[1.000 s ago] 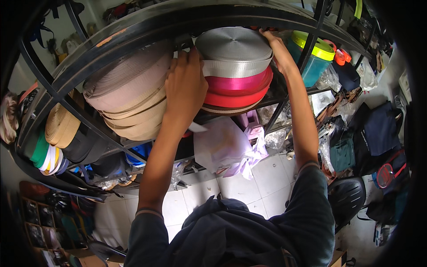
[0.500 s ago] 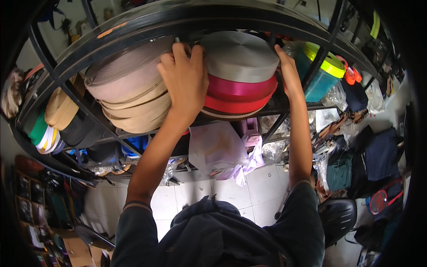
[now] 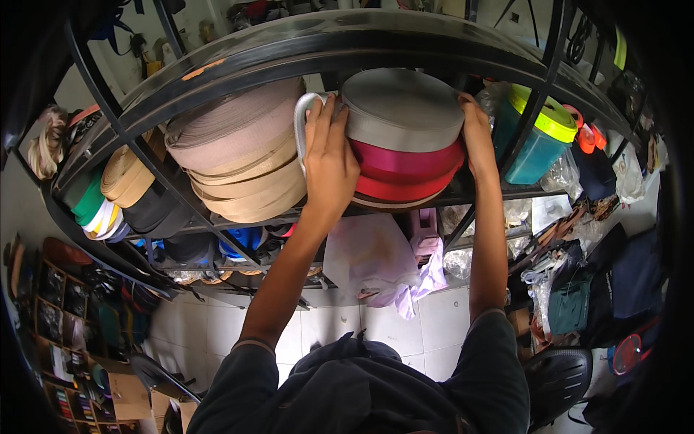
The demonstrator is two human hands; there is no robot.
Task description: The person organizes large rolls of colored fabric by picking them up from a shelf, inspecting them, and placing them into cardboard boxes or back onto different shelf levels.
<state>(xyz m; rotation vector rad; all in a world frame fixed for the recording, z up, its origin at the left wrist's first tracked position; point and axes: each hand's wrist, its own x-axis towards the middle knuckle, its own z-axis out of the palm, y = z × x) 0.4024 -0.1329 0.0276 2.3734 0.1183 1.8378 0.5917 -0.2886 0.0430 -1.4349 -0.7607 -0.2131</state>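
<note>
A large grey webbing roll [image 3: 405, 108] tops a stack, above a magenta roll [image 3: 412, 160] and a red roll [image 3: 412, 186]. My left hand [image 3: 330, 163] is closed at the stack's left side, fingers pointing up. A light grey strap [image 3: 300, 130] loops over its fingertips and down beside it; where the strap ends is hidden behind the hand. My right hand [image 3: 477, 134] curves round the right edge of the grey roll, fingertips at its top rim. Left of my left hand stands a pile of tan webbing rolls [image 3: 249, 189] under a wide pinkish-beige roll [image 3: 238, 137].
A black metal rack [image 3: 318, 66] frames the shelf, its upper bar close above the rolls. Right of my right hand is a teal tub with a yellow lid [image 3: 535, 145]. Smaller rolls [image 3: 134, 177] sit far left. A pale cloth [image 3: 372, 249] hangs below; a black chair [image 3: 558, 372] stands lower right.
The light grey strap now shows as a loop by my left fingertips. My left hand has turned slightly, its fingers closer together. The whole view has shifted, with the rolls appearing lower and farther right.
</note>
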